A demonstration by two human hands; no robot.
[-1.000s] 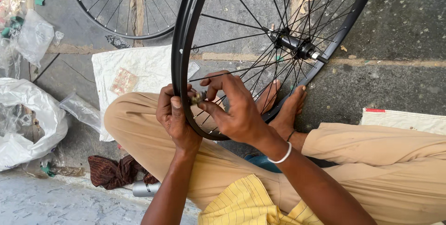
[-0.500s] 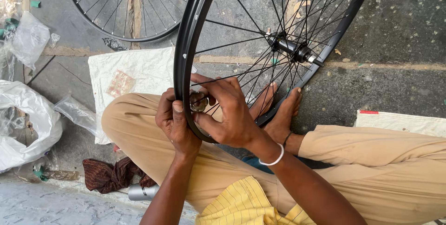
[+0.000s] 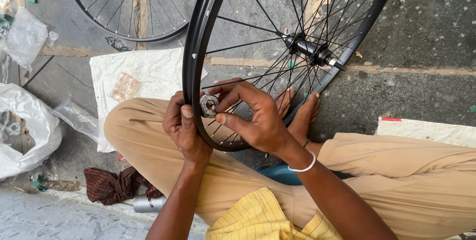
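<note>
The person sits cross-legged on the floor with a black wheel stood upright between the knees, its hub out past the bare feet. The left hand is wrapped round the rim at its lower left, fingers closed on it, thumb lying along the inner face. The right hand reaches through the spokes from the other side; its thumb and forefinger pinch a small round metal tool, which sits right against the inside of the rim where a spoke meets it. So both grips are shut, one on the rim, one on the tool.

To my eye this is spoke work at the rim, and it goes best in small turns: the rim braced hard so it cannot roll, the tool seated square on the nipple before any twist, the wrist kept clear of the neighbouring spokes. A slipped tool would round the nipple.

As for containers, a white plastic bag lies open at the left; something dark shows inside, I cannot tell what. A smaller clear bag lies further up. A white sack is spread flat under the knee with a patterned packet on it. A second wheel lies on the floor beyond, and a dark red rag and a grey can lie by the hip.
</note>
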